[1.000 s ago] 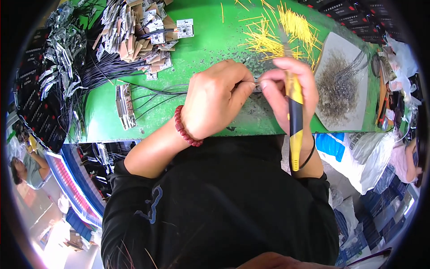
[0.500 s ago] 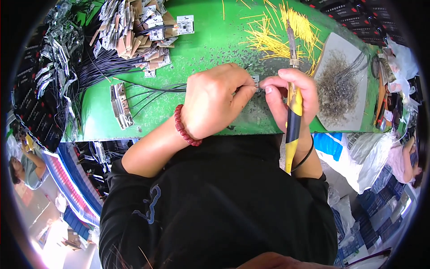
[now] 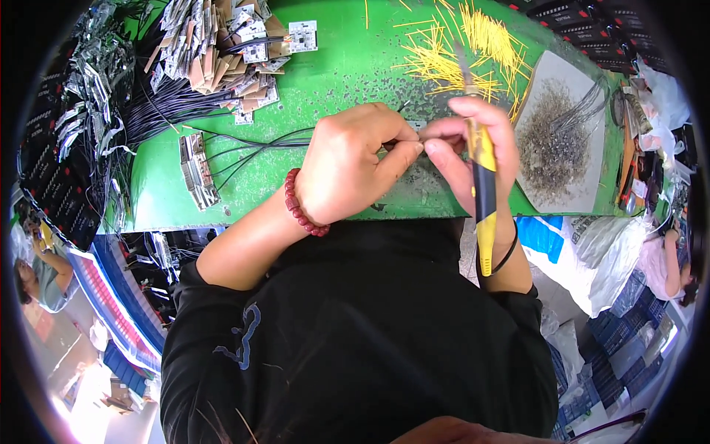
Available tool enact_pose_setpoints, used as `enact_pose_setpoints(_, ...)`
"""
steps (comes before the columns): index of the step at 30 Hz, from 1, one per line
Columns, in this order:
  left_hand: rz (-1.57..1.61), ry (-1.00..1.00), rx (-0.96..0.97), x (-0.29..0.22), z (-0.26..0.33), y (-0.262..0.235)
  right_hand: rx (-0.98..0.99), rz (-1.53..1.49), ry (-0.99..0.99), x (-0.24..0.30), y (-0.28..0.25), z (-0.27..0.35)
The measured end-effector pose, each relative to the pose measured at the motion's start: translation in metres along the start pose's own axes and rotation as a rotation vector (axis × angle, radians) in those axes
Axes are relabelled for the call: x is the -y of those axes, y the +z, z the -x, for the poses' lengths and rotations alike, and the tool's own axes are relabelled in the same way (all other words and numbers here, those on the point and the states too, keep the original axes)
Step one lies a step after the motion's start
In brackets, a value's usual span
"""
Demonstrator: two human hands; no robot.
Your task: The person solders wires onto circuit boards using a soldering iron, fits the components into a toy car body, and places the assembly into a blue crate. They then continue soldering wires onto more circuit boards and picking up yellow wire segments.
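My left hand (image 3: 362,159), with a red bead bracelet at the wrist, is closed in a pinch on thin black wires (image 3: 285,140). The wires lead left to a silver metal-cased part (image 3: 198,170) near the table's front edge. Held in my right hand (image 3: 492,140) is a yellow and black soldering iron (image 3: 484,196), its blurred tip slanting away over yellow wires. My right thumb and forefinger meet the left fingertips; what lies between them is too small to make out. Just behind the fingertips a small white circuit board (image 3: 416,125) shows in part.
Circuit boards (image 3: 214,48) with black leads are heaped at the far left. Cut yellow wires (image 3: 492,41) lie scattered at the back. A pale board (image 3: 588,174) bearing grey residue and fine wires sits right. Plastic bags (image 3: 592,251) hang beside the green table (image 3: 347,74).
My right fingertips have closed in against the left ones. The soldering iron has swung, its tip tilting further left, while my left hand stays nearly in place.
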State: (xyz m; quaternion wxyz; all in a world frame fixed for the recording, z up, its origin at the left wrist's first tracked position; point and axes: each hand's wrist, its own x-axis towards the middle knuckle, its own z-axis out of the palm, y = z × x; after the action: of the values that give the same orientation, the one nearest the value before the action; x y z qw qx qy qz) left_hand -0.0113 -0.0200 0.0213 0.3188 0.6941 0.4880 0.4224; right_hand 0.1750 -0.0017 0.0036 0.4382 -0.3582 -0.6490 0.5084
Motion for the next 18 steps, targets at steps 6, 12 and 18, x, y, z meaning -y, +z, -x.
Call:
enact_pose_setpoints(6, 0.036, 0.014, -0.027, 0.004, 0.005, 0.001, 0.026, 0.087, -0.011, -0.004, -0.004, -0.005)
enact_pose_setpoints(12, 0.038, 0.013, -0.015, 0.006, 0.007, 0.0, 0.471, 0.549, -0.281, -0.013, -0.037, -0.036)
enact_pose_setpoints(18, 0.01, 0.02, 0.013, 0.005, 0.005, -0.004, 0.589, 0.795, -0.606, -0.02, -0.036, -0.05)
